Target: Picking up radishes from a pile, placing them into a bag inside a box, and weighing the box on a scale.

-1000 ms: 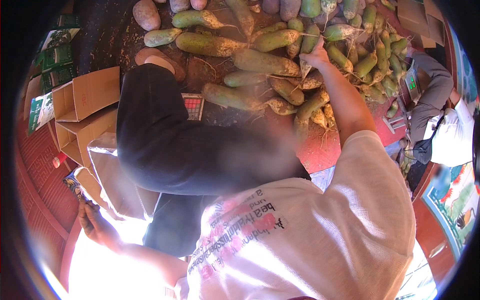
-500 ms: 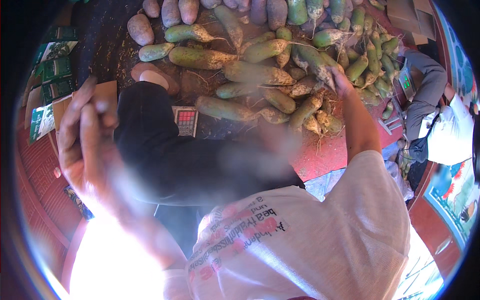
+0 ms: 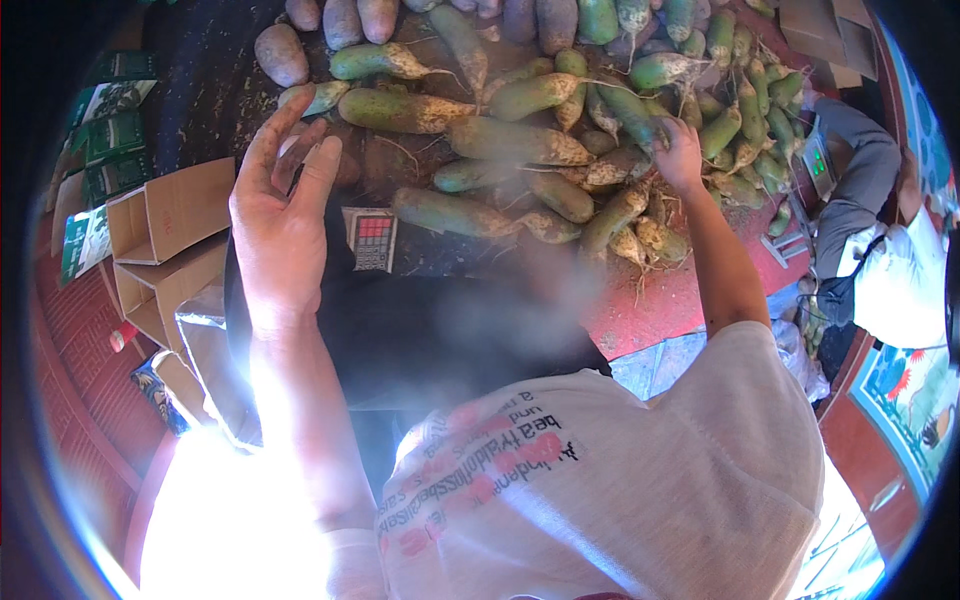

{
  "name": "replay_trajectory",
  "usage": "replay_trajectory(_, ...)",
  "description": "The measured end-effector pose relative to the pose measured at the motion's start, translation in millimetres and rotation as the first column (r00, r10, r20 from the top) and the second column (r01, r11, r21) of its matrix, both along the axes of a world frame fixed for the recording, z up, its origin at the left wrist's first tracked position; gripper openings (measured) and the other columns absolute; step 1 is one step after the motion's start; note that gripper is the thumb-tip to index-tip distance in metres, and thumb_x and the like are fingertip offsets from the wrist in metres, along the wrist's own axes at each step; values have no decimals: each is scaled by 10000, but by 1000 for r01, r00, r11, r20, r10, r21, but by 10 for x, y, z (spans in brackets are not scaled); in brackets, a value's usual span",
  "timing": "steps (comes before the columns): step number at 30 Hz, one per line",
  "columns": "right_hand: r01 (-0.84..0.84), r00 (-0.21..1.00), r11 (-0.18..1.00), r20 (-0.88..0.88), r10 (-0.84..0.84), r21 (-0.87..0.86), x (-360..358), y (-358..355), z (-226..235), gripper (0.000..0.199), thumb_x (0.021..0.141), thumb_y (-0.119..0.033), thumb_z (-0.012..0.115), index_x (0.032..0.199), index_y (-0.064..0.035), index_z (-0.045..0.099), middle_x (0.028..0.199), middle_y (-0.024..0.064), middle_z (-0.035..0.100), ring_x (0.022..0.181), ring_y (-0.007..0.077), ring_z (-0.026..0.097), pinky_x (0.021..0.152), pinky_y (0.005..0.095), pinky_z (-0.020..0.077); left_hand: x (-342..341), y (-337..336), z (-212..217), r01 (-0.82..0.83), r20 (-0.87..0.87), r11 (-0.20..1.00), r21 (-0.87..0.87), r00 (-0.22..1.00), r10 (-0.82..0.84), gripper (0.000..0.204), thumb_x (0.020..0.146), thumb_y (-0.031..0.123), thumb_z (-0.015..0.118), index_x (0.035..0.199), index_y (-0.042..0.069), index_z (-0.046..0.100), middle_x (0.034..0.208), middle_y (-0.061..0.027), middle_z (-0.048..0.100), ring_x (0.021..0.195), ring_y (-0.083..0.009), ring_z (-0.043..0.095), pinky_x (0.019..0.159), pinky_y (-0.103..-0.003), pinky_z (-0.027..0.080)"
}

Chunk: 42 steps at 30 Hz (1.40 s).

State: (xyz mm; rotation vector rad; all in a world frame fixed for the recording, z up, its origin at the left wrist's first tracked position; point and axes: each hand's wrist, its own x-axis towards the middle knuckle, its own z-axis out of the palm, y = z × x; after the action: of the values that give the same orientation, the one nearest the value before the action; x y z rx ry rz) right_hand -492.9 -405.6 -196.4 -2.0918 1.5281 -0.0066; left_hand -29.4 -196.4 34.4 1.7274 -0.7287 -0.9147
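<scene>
My right hand (image 3: 681, 157) has its fingers closed around the tapered root end of a green radish (image 3: 626, 110) that lies in the heap. My left hand (image 3: 284, 200) is raised, fingers spread and bent, holding nothing. Beyond its fingertips is a small green radish (image 3: 328, 97), partly hidden by them. Between my hands lie several more, among them a long green radish (image 3: 518, 142) and a plump one (image 3: 405, 111) with a pale root end. Soil clings to many of them.
Reddish-purple roots (image 3: 281, 54) line the far side. A calculator (image 3: 374, 240) lies beside my dark-trousered leg (image 3: 440, 335). Open cardboard boxes (image 3: 188, 212) stand at the left. At the right are a scale with a lit display (image 3: 815, 160) and another person (image 3: 900, 265).
My left hand has swung right and away from me, spreading its fingers and uncovering the cardboard boxes. My right hand has shifted slightly farther away, still at the same radish's root end.
</scene>
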Motion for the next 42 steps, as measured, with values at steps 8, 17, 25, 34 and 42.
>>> replay_trajectory(8,-380,843,912,-348,410,153,1522,751,-341,837,785,-242,779,1477,-55,347,1421,191,451,1319,345,446,1132,487,367,17,-84,-37,-98,-30,995,-3,995,98,438,949,106,663,1358,-7,553,1347,-153,572,1196,-208,599,958,-333,494)
replay_trajectory(17,-387,835,854,-260,484,346,1543,536,-649,1018,693,-291,860,1520,-130,288,1447,180,439,1387,396,381,1120,535,379,140,59,-25,-216,-150,975,-58,967,205,423,939,43,629,1349,-19,539,1343,-161,529,1174,-217,611,952,-341,501)
replay_trajectory(25,-395,856,918,-377,354,-36,1519,1021,-248,856,777,-307,805,1479,-92,365,1402,213,445,1302,369,424,1068,485,373,350,166,-138,-460,-429,870,-177,832,353,402,948,-9,579,1346,-26,524,1289,-144,571,1088,-215,619,932,-320,494)
replay_trajectory(34,-658,748,752,-73,660,43,2073,2217,-816,797,791,-236,758,1449,-1,374,1326,217,497,1268,390,467,1074,479,392,246,136,-6,-513,-463,850,-116,786,411,411,956,-21,532,1366,-8,508,1274,-132,564,1064,-196,603,913,-318,475)
replay_trajectory(42,-521,803,813,-172,570,262,2646,2275,-853,959,724,-227,821,1486,0,285,1376,242,485,1283,384,484,1052,484,421,394,244,22,-594,-508,797,-110,723,468,434,923,-45,556,1351,23,524,1270,-107,548,1070,-195,594,897,-312,464)
